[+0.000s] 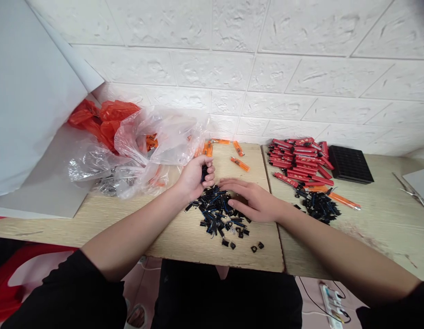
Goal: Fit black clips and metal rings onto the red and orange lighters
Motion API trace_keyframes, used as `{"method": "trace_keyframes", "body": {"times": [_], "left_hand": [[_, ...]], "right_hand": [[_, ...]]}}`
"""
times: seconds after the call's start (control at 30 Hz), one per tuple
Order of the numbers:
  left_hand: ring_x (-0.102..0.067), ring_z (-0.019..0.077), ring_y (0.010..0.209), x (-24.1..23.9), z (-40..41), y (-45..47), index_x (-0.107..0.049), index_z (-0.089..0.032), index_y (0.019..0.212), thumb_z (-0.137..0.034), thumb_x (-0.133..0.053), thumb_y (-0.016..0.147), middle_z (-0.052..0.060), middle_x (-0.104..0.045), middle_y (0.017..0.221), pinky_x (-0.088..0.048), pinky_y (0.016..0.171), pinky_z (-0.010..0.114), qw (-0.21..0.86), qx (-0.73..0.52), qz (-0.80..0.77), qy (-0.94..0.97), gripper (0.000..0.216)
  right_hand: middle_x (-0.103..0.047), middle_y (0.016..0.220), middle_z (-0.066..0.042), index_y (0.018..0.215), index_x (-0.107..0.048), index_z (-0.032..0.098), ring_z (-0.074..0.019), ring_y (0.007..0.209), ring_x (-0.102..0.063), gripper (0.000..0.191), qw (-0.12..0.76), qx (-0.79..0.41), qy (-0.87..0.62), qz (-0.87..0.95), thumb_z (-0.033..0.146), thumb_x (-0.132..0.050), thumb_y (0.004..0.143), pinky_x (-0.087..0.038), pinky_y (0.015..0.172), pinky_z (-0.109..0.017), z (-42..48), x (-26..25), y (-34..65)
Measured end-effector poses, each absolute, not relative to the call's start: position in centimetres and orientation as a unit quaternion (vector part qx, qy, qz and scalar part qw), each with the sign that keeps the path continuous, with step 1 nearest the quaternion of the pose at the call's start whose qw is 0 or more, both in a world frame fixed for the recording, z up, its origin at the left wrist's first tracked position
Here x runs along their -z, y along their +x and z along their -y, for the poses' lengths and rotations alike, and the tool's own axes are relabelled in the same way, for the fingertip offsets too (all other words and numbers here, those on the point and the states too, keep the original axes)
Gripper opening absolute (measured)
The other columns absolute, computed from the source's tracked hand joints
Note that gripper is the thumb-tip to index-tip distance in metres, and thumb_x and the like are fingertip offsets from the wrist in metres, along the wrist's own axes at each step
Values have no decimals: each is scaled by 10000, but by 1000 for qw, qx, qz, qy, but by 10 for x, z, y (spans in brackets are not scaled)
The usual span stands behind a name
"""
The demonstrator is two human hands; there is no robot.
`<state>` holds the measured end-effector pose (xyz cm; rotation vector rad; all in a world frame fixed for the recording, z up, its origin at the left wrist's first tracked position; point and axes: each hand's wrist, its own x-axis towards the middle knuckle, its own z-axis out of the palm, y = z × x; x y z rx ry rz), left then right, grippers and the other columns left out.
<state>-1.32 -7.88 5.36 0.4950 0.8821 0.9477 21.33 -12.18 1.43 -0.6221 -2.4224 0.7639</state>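
My left hand (197, 176) is curled closed around some small black parts (204, 172), which show between the thumb and fingers. It is held just above the far edge of a loose pile of small black pieces with blue strips (213, 212). My right hand (254, 200) lies palm down over the right side of that pile, its fingers stretched out and touching the pieces. What lies beneath the palm is hidden. Beyond the hands are a few orange lighter-shaped pieces (239, 163).
Clear plastic bags (163, 132) with orange pieces inside and a red bag (109, 119) lie at the left. Red printed sticks (297, 157) are heaped at right, beside a black gridded tray (351, 163) and a second black pile (321, 208). A white brick-patterned wall (225, 68) stands behind.
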Motion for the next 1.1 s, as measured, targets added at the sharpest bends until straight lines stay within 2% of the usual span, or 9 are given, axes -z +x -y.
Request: {"method": "trace_keyframes", "body": {"times": [0.2, 0.33, 0.4, 0.47, 0.57, 0.63, 0.87, 1.0, 1.1], "left_hand": [[-331, 60, 419, -52, 79, -14, -456, -197, 705, -199, -650, 841, -42, -414, 615, -203, 342, 175, 771, -435, -404, 230, 236], [-332, 59, 420, -52, 79, -14, -450, -200, 706, -198, -663, 835, -43, -413, 611, -206, 347, 174, 773, -435, -401, 230, 249], [-327, 57, 418, -52, 79, -14, -450, -199, 705, -198, -656, 841, -43, -413, 610, -208, 349, 173, 772, -435, -402, 230, 247], [-323, 56, 418, -53, 79, -13, -455, -195, 702, -199, -640, 856, -42, -414, 611, -210, 350, 173, 769, -435, -407, 232, 240], [-320, 58, 417, -55, 80, -12, -455, -194, 697, -199, -623, 869, -41, -414, 613, -221, 348, 178, 766, -436, -411, 234, 241], [-317, 59, 415, -56, 80, -12, -450, -199, 700, -198, -630, 861, -43, -413, 613, -224, 347, 181, 766, -435, -412, 233, 242], [-326, 59, 415, -54, 80, -12, -453, -199, 709, -204, -651, 841, -43, -420, 613, -216, 352, 175, 768, -434, -411, 230, 238], [-333, 63, 410, -55, 81, -12, -448, -203, 709, -197, -647, 838, -39, -429, 614, -215, 353, 180, 767, -433, -412, 232, 237], [-334, 64, 410, -55, 81, -12, -445, -205, 708, -189, -649, 833, -39, -427, 614, -224, 355, 181, 767, -435, -408, 236, 240]], "right_hand": [[-715, 1448, -137, 1489, -606, 243, -267, 1287, -734, 407, 321, -268, -249, 874, 262, -566, 1084, -615, 1121, -483, 126, -11, 226], [-737, 1416, -144, 1506, -586, 227, -298, 1221, -763, 421, 327, -223, -352, 848, 326, -572, 1097, -624, 1082, -516, 130, -11, 233], [-711, 1454, -176, 1544, -542, 209, -332, 1276, -738, 465, 299, -223, -379, 847, 360, -562, 1104, -608, 1102, -562, 134, -12, 231], [-619, 1572, -205, 1602, -469, 204, -361, 1431, -642, 530, 265, -242, -376, 855, 379, -552, 1108, -546, 1186, -613, 139, -13, 227], [-490, 1691, -200, 1672, -362, 227, -350, 1610, -449, 613, 235, -275, -342, 867, 381, -549, 1110, -418, 1308, -635, 147, -15, 216], [-468, 1706, -188, 1685, -332, 236, -329, 1639, -402, 636, 230, -296, -317, 871, 378, -556, 1107, -377, 1342, -616, 150, -17, 209], [-445, 1732, -148, 1663, -353, 276, -293, 1581, -491, 626, 269, -348, -241, 865, 348, -597, 1091, -423, 1327, -556, 146, -24, 206], [-561, 1645, -136, 1635, -425, 289, -307, 1510, -575, 569, 323, -305, -292, 847, 329, -590, 1092, -468, 1290, -560, 141, -20, 219], [-615, 1591, -134, 1614, -462, 280, -312, 1465, -615, 538, 331, -277, -340, 835, 344, -589, 1095, -490, 1268, -553, 140, -16, 226]]}}
